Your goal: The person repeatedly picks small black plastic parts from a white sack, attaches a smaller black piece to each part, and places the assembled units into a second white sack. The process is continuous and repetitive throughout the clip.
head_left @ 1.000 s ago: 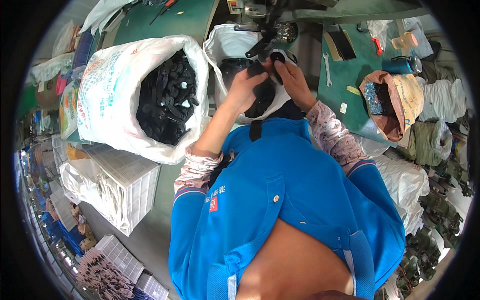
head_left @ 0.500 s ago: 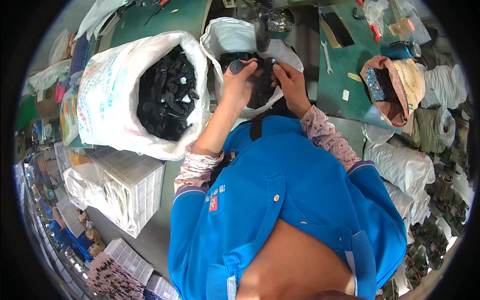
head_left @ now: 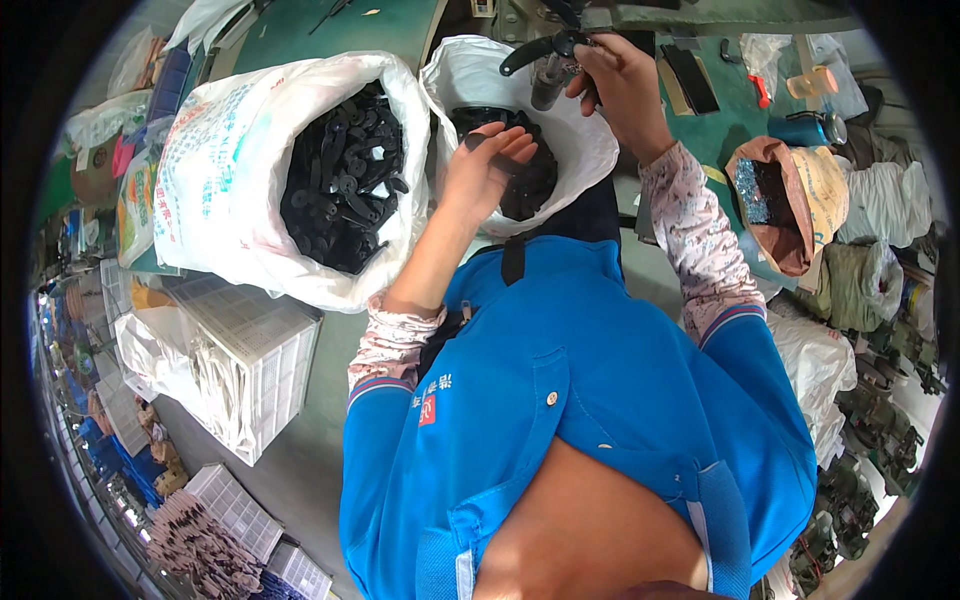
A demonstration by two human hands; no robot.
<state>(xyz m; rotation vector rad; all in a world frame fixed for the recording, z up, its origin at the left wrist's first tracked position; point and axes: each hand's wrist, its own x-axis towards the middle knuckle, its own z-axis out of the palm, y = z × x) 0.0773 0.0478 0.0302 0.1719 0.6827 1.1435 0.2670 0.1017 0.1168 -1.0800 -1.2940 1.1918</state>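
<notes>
My right hand (head_left: 622,88) is raised at the far middle, its fingers closed on a black curved plastic piece (head_left: 537,50) held against the head of a bench machine (head_left: 549,82). My left hand (head_left: 484,170) is lower and to the left, over the mouth of an upright white sack (head_left: 590,145) holding black parts (head_left: 530,190). Its fingers curl round a dark plastic part (head_left: 474,141), partly hidden by the thumb and palm. Left of this hand, a large white woven sack (head_left: 225,190) leans open, full of black plastic pieces (head_left: 345,185) with round ends.
A brown bag (head_left: 745,155) of small metallic parts stands on the green bench (head_left: 725,62) at right, near a blue flask (head_left: 805,130). White plastic crates (head_left: 265,345) stand below the large sack at left. Several white sacks (head_left: 810,370) lie at right.
My right hand has moved up and to the right, from beside my left hand to the machine head, carrying a black piece. My left hand has stayed nearly in place over the sack.
</notes>
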